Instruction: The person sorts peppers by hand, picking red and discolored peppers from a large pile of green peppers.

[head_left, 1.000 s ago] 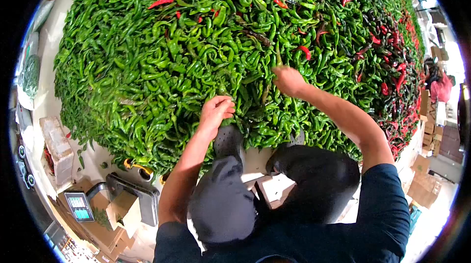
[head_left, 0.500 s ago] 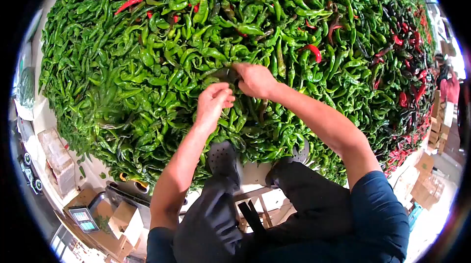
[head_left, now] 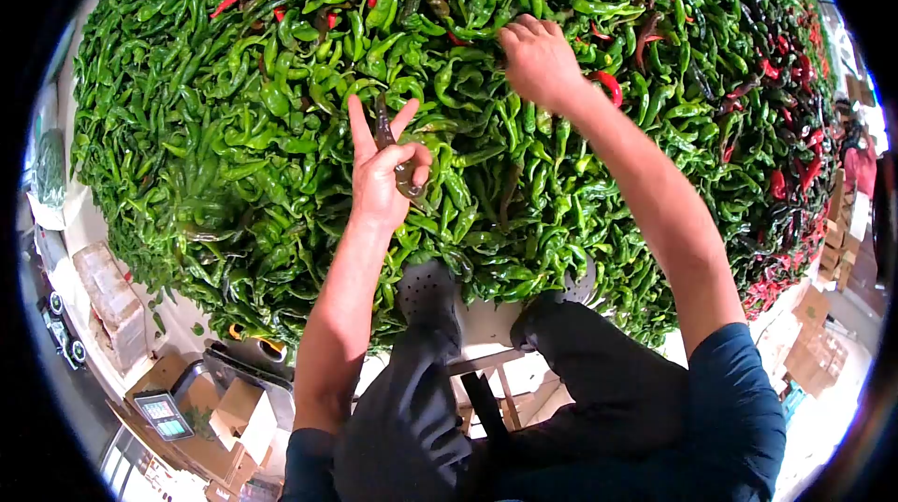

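Peppers point(head_left: 262, 151), glossy and curved, surround my left hand point(head_left: 383, 182), which pinches one slender dark pepper point(head_left: 383, 118), two fingers point(head_left: 360, 130) extended; my right hand point(head_left: 543, 64) is half-curled, contents hidden.

Cardboard boxes point(head_left: 816, 354) stand right in bright light point(head_left: 825, 418); an open carton point(head_left: 245, 416), lower left.

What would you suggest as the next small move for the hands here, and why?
I would probably bring the left hand rightward with its dark pepper: it holds that pepper over mostly green peppers, while dark and red peppers gather at the far right. Whether the right hand holds anything is unclear.
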Action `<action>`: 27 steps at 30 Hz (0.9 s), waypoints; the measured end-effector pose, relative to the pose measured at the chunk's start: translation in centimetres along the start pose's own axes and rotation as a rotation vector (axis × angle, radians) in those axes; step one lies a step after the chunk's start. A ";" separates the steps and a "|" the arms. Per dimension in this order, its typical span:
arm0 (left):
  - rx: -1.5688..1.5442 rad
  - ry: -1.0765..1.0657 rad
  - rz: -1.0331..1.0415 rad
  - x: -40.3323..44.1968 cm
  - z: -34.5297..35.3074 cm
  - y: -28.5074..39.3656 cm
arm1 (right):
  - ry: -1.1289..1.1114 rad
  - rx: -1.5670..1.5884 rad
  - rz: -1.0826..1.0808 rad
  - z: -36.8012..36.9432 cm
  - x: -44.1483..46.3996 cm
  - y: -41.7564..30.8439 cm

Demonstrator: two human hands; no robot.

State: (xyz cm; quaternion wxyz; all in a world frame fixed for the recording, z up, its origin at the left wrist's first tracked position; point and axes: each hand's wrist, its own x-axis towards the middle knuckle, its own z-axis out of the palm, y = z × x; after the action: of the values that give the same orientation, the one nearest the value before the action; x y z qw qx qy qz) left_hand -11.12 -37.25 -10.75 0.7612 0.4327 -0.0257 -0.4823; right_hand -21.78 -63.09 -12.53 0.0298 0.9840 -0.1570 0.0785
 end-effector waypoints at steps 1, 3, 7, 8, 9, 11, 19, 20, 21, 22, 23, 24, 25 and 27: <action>-0.029 -0.003 -0.041 0.1 -0.3 0.3 | -0.285 -0.024 0.019 -0.1 0.6 1.0; -0.093 -0.008 -0.124 0.8 -1.3 0.7 | -0.438 -0.176 0.036 0.6 0.7 0.6; 0.088 0.086 -0.228 0.6 -2.6 -0.6 | -0.714 0.041 0.047 -1.4 -2.0 -4.7; -0.031 0.041 -0.234 0.1 -2.3 -1.0 | -0.770 0.397 0.089 -2.5 -3.2 -5.4; -0.134 0.008 -0.256 -0.1 -2.0 -1.4 | -0.795 0.769 0.038 -2.4 -4.1 -5.6; -0.214 -0.013 -0.313 -0.3 -2.0 -1.8 | -0.694 1.405 0.314 -3.5 -4.6 -6.4; -0.120 0.107 -0.295 0.4 -2.1 -1.8 | -0.169 0.684 0.527 0.1 3.3 -2.8; -0.122 0.117 -0.312 0.4 -2.2 -2.1 | -0.301 0.693 0.587 1.1 4.5 -3.1; -0.123 0.123 -0.326 0.5 -2.2 -2.4 | -0.429 0.711 0.654 2.9 5.5 -3.2; -0.127 0.126 -0.323 0.4 -2.2 -2.5 | -0.502 0.835 0.750 1.9 6.3 -3.8; -0.104 0.147 -0.333 0.3 -2.2 -2.6 | -0.575 0.959 0.840 0.5 7.1 -4.4; -0.111 0.162 -0.338 0.2 -2.4 -2.6 | -0.493 1.101 0.850 2.8 7.5 -4.2; -0.119 0.180 -0.349 -0.1 -2.7 -2.6 | -0.447 1.435 0.964 1.6 7.6 -4.2; -0.105 0.194 -0.349 -0.3 -3.5 -2.8 | -0.461 1.498 0.892 0.8 8.0 -4.9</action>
State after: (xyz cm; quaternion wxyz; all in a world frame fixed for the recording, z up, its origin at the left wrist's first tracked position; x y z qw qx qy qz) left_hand -11.68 -35.26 -14.73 0.6868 0.4346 0.1481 -0.5635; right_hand -12.61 -60.99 -12.16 -0.6847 0.5846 -0.4339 -0.0348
